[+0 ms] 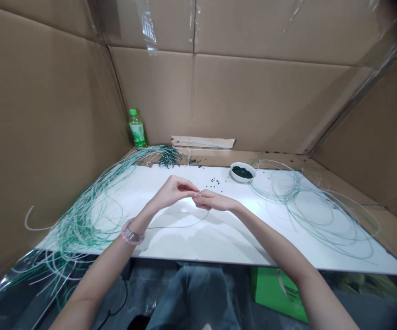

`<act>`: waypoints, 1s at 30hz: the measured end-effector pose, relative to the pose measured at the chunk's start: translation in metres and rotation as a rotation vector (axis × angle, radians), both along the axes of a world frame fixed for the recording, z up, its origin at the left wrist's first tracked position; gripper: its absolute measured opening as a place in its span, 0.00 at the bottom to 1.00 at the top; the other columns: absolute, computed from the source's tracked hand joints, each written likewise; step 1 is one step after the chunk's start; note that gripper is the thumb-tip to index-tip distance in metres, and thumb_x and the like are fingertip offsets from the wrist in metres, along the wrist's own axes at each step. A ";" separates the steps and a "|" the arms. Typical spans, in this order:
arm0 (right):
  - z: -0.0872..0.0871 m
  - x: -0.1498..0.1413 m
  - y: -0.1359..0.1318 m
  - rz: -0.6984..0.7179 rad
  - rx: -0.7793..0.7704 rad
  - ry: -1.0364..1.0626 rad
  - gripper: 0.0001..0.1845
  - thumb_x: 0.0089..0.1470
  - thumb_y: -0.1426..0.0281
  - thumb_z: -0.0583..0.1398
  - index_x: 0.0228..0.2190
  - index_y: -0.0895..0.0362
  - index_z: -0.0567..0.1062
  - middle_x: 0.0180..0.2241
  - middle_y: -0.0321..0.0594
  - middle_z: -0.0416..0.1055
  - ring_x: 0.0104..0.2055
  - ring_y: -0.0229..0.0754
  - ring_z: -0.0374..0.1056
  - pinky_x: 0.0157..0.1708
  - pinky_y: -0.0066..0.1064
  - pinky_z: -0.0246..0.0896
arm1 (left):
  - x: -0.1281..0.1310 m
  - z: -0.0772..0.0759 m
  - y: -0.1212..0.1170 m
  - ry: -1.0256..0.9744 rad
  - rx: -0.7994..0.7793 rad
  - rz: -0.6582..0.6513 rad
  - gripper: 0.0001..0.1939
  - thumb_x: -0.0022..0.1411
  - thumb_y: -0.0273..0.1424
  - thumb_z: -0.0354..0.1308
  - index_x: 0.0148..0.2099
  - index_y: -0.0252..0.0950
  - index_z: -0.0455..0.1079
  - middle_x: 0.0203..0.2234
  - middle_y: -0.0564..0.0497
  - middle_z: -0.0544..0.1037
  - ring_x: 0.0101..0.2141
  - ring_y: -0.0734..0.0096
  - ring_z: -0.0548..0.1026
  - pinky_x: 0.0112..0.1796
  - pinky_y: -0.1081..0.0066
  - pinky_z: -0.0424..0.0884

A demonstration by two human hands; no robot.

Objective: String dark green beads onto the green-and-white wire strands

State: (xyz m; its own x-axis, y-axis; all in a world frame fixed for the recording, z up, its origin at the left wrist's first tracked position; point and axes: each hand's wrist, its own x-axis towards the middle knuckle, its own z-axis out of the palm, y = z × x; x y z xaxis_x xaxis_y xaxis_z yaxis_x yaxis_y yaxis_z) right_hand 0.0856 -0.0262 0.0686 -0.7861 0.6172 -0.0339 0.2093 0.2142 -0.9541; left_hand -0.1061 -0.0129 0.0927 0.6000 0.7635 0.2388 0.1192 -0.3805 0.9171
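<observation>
My left hand (175, 190) and my right hand (215, 200) meet at the fingertips above the white board (181, 243). Both are closed in a pinch. A thin cord (184, 226) curves out from under my right hand and runs left across the board. Whatever sits between the left fingertips is too small to make out. Just beyond the hands, several small black pieces (215, 182) lie scattered. A white bowl (243, 178) filled with similar dark pieces stands behind my right hand.
A big tangle of green and white cords (81, 220) covers the left side, with dark pieces (169, 156) bunched at its far end. Looser coiled cords (298, 192) lie right. A green bottle (137, 130) stands back left. Cardboard walls (253, 101) enclose the table.
</observation>
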 end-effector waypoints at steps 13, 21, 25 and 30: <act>0.000 -0.002 -0.001 -0.060 0.012 -0.094 0.17 0.61 0.61 0.55 0.26 0.61 0.67 0.20 0.28 0.58 0.18 0.28 0.53 0.20 0.22 0.54 | 0.006 0.006 -0.009 0.184 0.217 0.004 0.05 0.55 0.27 0.60 0.32 0.31 0.78 0.26 0.49 0.80 0.27 0.75 0.75 0.31 0.78 0.69; -0.002 0.001 -0.010 -0.177 0.073 -0.026 0.20 0.62 0.59 0.52 0.24 0.60 0.65 0.19 0.28 0.55 0.19 0.29 0.52 0.21 0.23 0.52 | 0.008 0.002 -0.012 0.151 0.247 0.057 0.05 0.55 0.27 0.61 0.32 0.31 0.77 0.26 0.49 0.80 0.26 0.75 0.75 0.31 0.78 0.70; -0.002 0.003 -0.014 -0.172 0.063 -0.035 0.21 0.62 0.58 0.52 0.24 0.60 0.66 0.19 0.27 0.55 0.18 0.28 0.52 0.20 0.23 0.52 | 0.010 -0.001 -0.013 0.154 0.268 0.028 0.06 0.55 0.28 0.60 0.33 0.31 0.77 0.26 0.49 0.80 0.27 0.75 0.75 0.31 0.78 0.71; -0.008 0.012 -0.012 -0.193 0.065 -0.070 0.19 0.62 0.58 0.52 0.27 0.61 0.68 0.20 0.28 0.59 0.19 0.28 0.54 0.21 0.23 0.55 | 0.022 -0.006 -0.011 0.153 0.313 0.039 0.06 0.55 0.28 0.60 0.30 0.30 0.76 0.25 0.48 0.79 0.25 0.75 0.75 0.30 0.78 0.71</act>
